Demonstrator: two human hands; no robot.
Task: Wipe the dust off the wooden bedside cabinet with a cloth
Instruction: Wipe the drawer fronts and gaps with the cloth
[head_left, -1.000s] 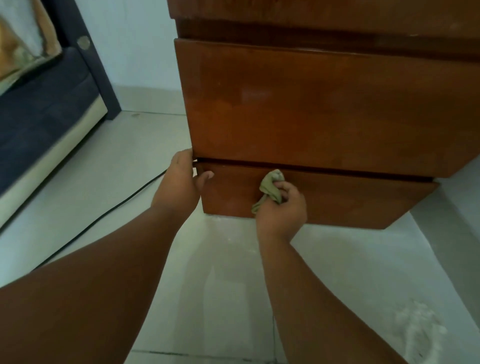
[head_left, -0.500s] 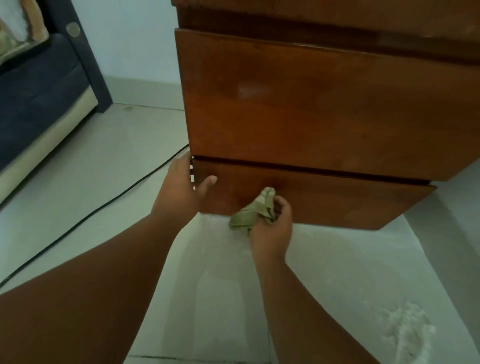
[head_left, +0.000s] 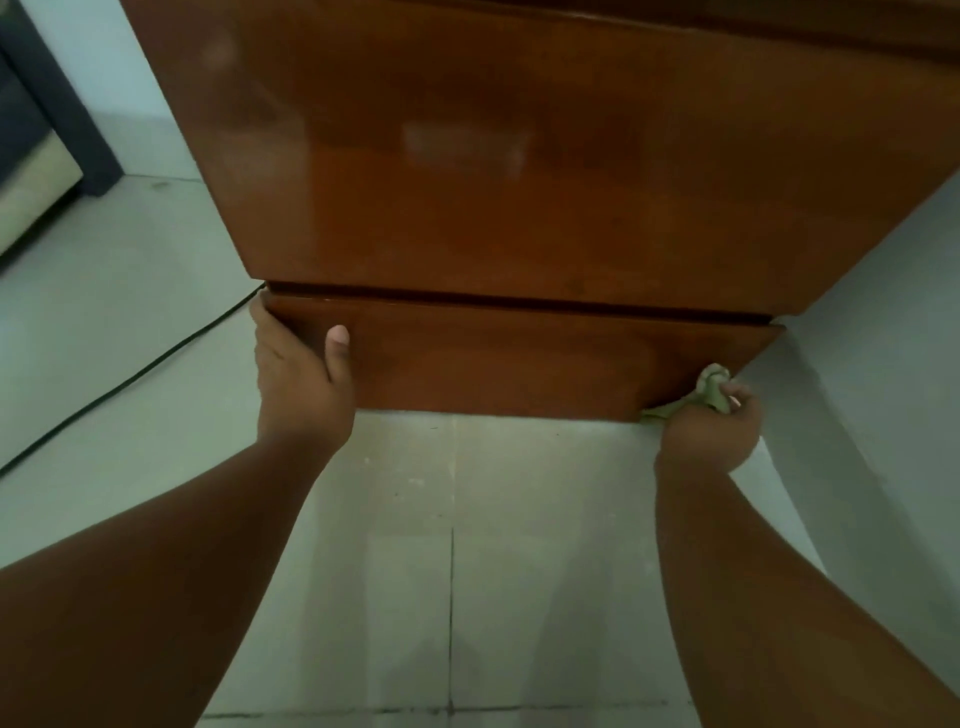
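The cabinet (head_left: 519, 208) is steadied by the left hand (head_left: 301, 384), clamped round the bottom drawer's (head_left: 493, 358) left end with the thumb on its front, presumably against the wiping pressure; the cloth (head_left: 714, 389) is bunched in the closed right hand (head_left: 711, 428) and pressed to the drawer's lower right corner, just above the floor (head_left: 467, 571).

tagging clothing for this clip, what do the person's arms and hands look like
The left forearm and right forearm are bare to the frame edge: no sleeves, watch or bracelet. The left hand and right hand wear no gloves; the left thumbnail is short and plain.
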